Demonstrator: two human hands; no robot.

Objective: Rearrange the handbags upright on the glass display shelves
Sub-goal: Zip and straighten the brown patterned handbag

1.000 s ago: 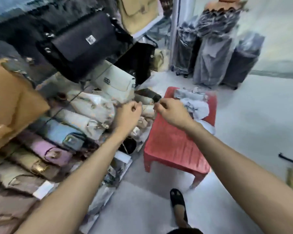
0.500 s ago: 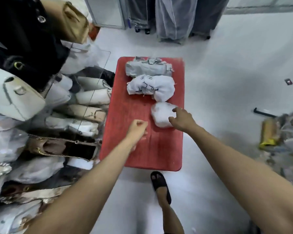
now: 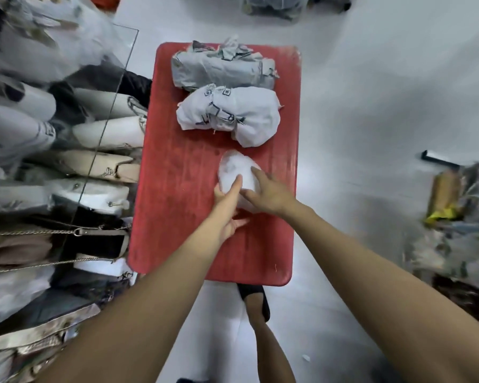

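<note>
Head view looks straight down on both hands meeting on a small white bundle (image 3: 234, 168) that lies on a red table (image 3: 177, 172). Right hand (image 3: 268, 193) lies on the bundle's 4 o'clock side with fingers spread and nearly straight, pressing rather than curling round it. Left hand (image 3: 228, 203) comes in from 7 o'clock; its thumb lies straight across the bundle's top, while the other fingers reach under the near edge, so whether they curl round it I cannot tell. At 12 o'clock from the bundle, on the same table, sits a white printed cloth bundle (image 3: 230, 114), and beyond it, touching, a grey paper bundle (image 3: 221, 67). At 9 o'clock from the table stands a glass shelf (image 3: 105, 128), its edge just beside the table. Handbags (image 3: 94, 164) in cream, white and black lie on their sides there, packed close, some with chain straps. A sandalled foot (image 3: 253, 298) stands on the pale floor at 6 o'clock, just past the table's near edge.
</note>
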